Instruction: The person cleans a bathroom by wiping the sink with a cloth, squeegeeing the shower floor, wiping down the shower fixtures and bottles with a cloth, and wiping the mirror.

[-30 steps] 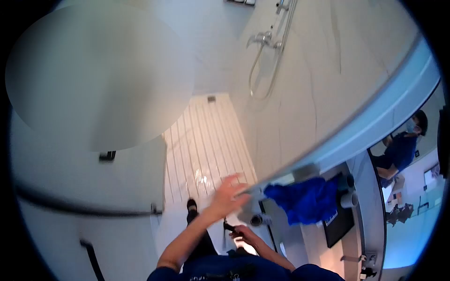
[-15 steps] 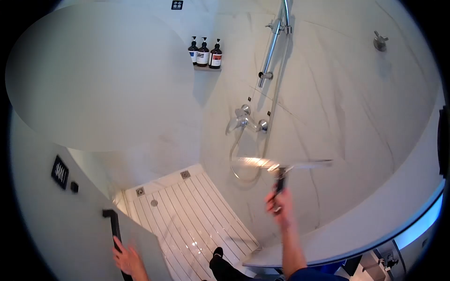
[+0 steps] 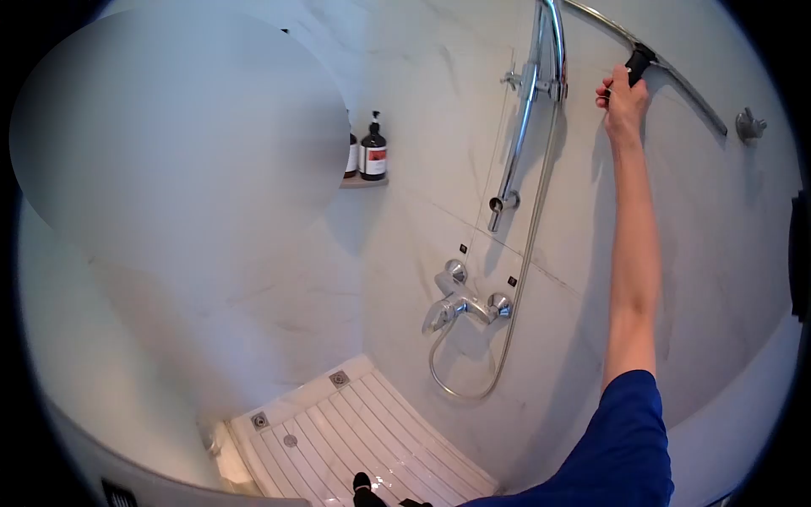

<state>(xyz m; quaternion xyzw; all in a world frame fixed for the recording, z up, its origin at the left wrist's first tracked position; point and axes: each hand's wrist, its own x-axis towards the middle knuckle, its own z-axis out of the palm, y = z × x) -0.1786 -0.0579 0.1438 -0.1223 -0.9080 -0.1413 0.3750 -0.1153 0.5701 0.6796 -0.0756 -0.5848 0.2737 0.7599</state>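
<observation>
The squeegee (image 3: 644, 53) has risen up the wall (image 3: 710, 245), its long blade (image 3: 694, 95) sloping down rightward beyond my right hand (image 3: 626, 108), whose fingers (image 3: 619, 78) I see wrapping the handle (image 3: 637, 68); my out-of-view left I can't tell.

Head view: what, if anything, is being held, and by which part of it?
The squeegee, by its black handle, in the right hand. The left hand is out of view.

The wall (image 3: 431, 110) is veined grey, the floor (image 3: 359, 435) striped; at the right shelf edge (image 3: 380, 182), a dark bottle (image 3: 372, 157) is labelled red-and-white.
</observation>
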